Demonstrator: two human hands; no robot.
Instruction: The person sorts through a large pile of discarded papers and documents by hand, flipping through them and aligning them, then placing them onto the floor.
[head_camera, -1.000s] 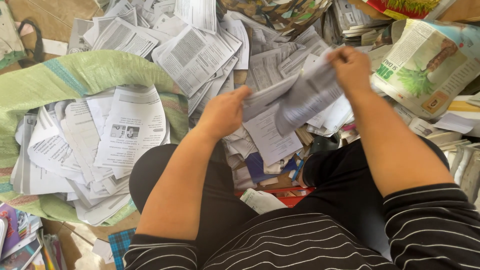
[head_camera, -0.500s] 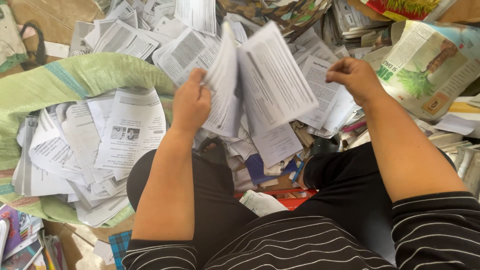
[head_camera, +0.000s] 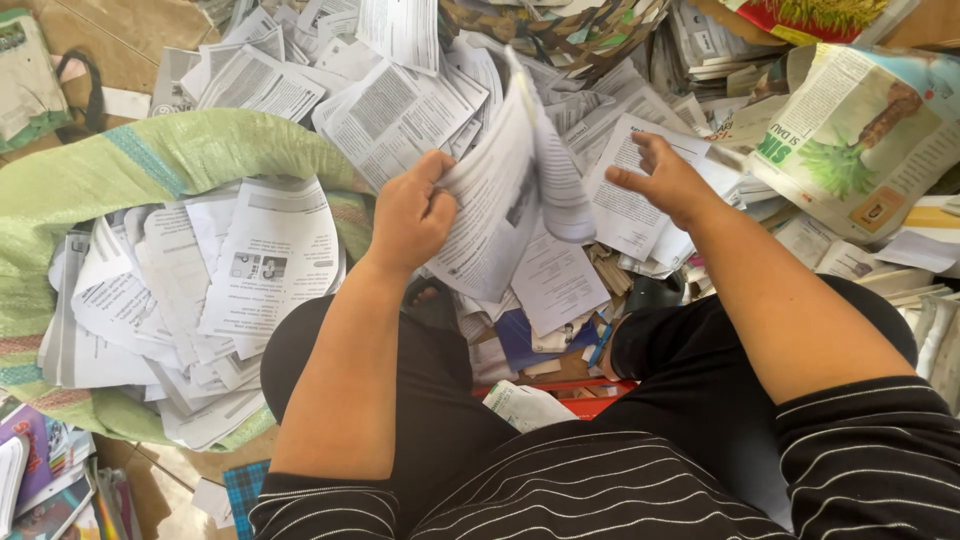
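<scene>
A green woven sack (head_camera: 150, 160) lies open at the left, stuffed with loose printed sheets (head_camera: 240, 270). Just right of it, the left hand (head_camera: 412, 215) has its grip closed on the edge of a folded bundle of printed pages (head_camera: 505, 190), held up on edge above the lap. The right hand (head_camera: 665, 180) hovers beside the bundle, fingers spread and holding nothing, over a heap of scattered papers (head_camera: 620, 200). Farther right lies a colour newspaper page (head_camera: 860, 130).
</scene>
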